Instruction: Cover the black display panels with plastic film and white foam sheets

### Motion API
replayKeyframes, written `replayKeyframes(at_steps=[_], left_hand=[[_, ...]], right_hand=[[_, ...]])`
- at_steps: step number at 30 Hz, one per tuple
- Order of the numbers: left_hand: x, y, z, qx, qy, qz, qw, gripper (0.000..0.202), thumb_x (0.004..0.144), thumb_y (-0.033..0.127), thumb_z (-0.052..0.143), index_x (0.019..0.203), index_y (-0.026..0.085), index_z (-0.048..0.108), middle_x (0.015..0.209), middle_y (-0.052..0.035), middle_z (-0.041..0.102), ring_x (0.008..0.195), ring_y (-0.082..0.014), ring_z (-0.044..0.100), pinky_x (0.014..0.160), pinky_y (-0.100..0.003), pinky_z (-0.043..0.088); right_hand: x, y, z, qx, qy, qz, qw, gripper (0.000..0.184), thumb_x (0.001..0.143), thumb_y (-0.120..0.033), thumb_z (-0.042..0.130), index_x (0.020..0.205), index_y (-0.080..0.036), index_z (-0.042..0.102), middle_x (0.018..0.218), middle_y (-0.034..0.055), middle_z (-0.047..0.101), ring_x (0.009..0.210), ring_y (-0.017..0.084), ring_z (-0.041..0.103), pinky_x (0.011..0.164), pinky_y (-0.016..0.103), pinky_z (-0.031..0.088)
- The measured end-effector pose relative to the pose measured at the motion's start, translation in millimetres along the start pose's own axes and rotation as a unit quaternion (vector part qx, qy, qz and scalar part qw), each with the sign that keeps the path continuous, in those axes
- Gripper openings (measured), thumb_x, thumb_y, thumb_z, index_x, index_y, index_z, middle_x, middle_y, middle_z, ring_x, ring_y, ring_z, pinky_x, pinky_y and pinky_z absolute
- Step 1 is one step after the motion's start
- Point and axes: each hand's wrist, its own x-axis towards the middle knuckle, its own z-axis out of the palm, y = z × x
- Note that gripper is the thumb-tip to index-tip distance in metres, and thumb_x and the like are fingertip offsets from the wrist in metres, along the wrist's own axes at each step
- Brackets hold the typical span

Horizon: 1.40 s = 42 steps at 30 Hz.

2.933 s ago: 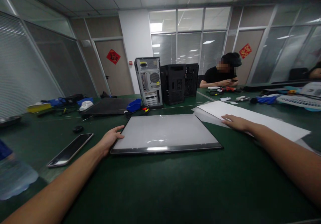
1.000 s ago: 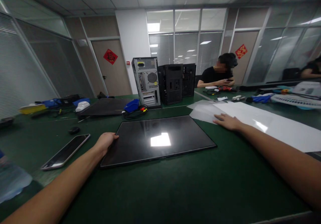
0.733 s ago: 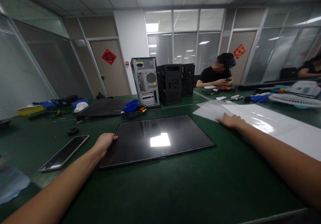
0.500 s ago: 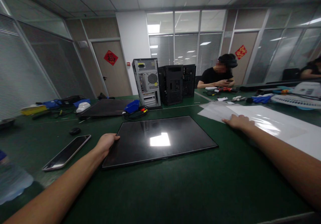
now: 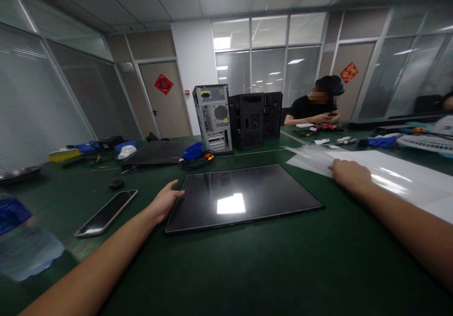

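A flat black glossy panel (image 5: 244, 195) lies on the green table (image 5: 247, 269) in front of me and mirrors a ceiling light. My left hand (image 5: 165, 202) rests at the panel's left edge, fingers loosely stretched, thumb toward the panel. My right hand (image 5: 348, 172) lies flat, palm down, on white and translucent sheets (image 5: 396, 179) spread to the right of the panel.
A phone (image 5: 106, 212) lies left of the panel and a water bottle (image 5: 24, 240) at the far left. Computer towers (image 5: 237, 118), another dark panel (image 5: 157, 152), a blue part (image 5: 193, 151) and tools stand further back. A person (image 5: 316, 106) sits across the table.
A white sheet that covered the panel 2.9 s ago now lies off to the right under my right hand, baring the black surface. My left fingers have opened at the panel's edge.
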Motion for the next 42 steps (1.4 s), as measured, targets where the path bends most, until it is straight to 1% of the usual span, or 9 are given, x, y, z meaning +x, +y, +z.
replayKeyframes(at_steps=[5,9,13,16,24,29,33,37,42], left_hand=[[-2,0,-1.8,0.005,-0.031,0.009,0.999,0.085,0.075,0.004,0.061,0.151,0.026,0.031,0.093,-0.0110,0.075,0.063,-0.0261,0.073,0.059,-0.041,0.059],[2,-4,-3.0,-0.008,-0.040,0.017,0.999,0.081,0.069,-0.002,0.057,0.146,0.020,0.039,0.096,-0.0118,0.075,0.067,-0.0260,0.074,0.058,-0.038,0.059],[1,-2,-3.8,-0.015,-0.054,0.036,0.998,0.084,0.070,-0.002,0.057,0.147,0.026,0.037,0.100,-0.0097,0.075,0.064,-0.0234,0.073,0.057,-0.037,0.059],[0,-1,-5.1,-0.016,-0.061,0.056,0.996,0.085,0.071,-0.001,0.058,0.147,0.030,0.036,0.105,-0.0086,0.074,0.063,-0.0210,0.072,0.056,-0.034,0.058],[4,-5,-3.9,-0.011,-0.054,0.057,0.997,0.083,0.070,-0.002,0.059,0.146,0.025,0.038,0.104,-0.0099,0.074,0.067,-0.0211,0.073,0.058,-0.032,0.058],[2,-4,3.1,0.040,-0.001,0.038,0.998,0.067,0.079,0.016,0.066,0.142,0.022,0.045,0.085,-0.0079,0.074,0.059,-0.0211,0.070,0.053,-0.031,0.055],[2,-4,2.8,0.085,-0.009,0.070,0.994,0.078,0.073,0.016,0.076,0.143,0.022,0.044,0.086,-0.0069,0.070,0.061,-0.0199,0.069,0.055,-0.031,0.056],[2,-3,1.8,0.107,0.012,0.066,0.992,0.075,0.072,0.011,0.075,0.141,0.025,0.049,0.101,-0.0092,0.069,0.064,-0.0172,0.068,0.058,-0.029,0.056],[-2,1,3.9,0.102,0.021,0.045,0.994,0.072,0.073,0.008,0.071,0.139,0.026,0.051,0.111,-0.0105,0.069,0.064,-0.0161,0.068,0.057,-0.027,0.054]], right_hand=[[-17,-24,-28,-0.008,0.085,-0.057,0.995,0.053,0.099,-0.048,0.020,0.120,-0.015,0.056,0.103,0.0209,0.064,0.095,0.033,0.059,0.075,0.043,0.046],[-33,-57,-40,0.054,0.148,-0.210,0.965,0.051,0.099,-0.049,0.026,0.126,-0.017,0.055,0.112,0.0172,0.064,0.101,0.031,0.059,0.086,0.042,0.046],[-54,-92,-46,0.155,0.057,-0.408,0.898,0.048,0.097,-0.050,0.037,0.127,-0.019,0.058,0.122,0.0119,0.063,0.109,0.028,0.058,0.096,0.042,0.044],[-76,-115,-54,0.196,-0.037,-0.479,0.855,0.047,0.095,-0.052,0.043,0.128,-0.023,0.060,0.123,0.0087,0.063,0.110,0.026,0.058,0.096,0.043,0.045],[-106,-138,-70,0.238,-0.135,-0.536,0.799,0.046,0.093,-0.054,0.050,0.130,-0.030,0.061,0.139,0.0035,0.055,0.126,0.025,0.050,0.107,0.046,0.039],[-117,-141,-74,0.278,-0.183,-0.549,0.767,0.051,0.093,-0.051,0.051,0.141,-0.033,0.050,0.149,0.0018,0.044,0.135,0.026,0.042,0.113,0.048,0.033],[-128,-150,-82,0.290,-0.212,-0.566,0.742,0.056,0.093,-0.050,0.052,0.146,-0.036,0.042,0.154,-0.0002,0.035,0.140,0.026,0.036,0.115,0.048,0.031],[-111,-147,-77,0.286,-0.151,-0.548,0.771,0.053,0.095,-0.050,0.047,0.145,-0.033,0.045,0.152,-0.0004,0.039,0.139,0.024,0.038,0.115,0.046,0.031],[-41,-90,-32,0.202,0.028,-0.352,0.914,0.057,0.092,-0.054,0.044,0.138,-0.021,0.053,0.144,0.0105,0.048,0.133,0.030,0.043,0.113,0.050,0.032]])
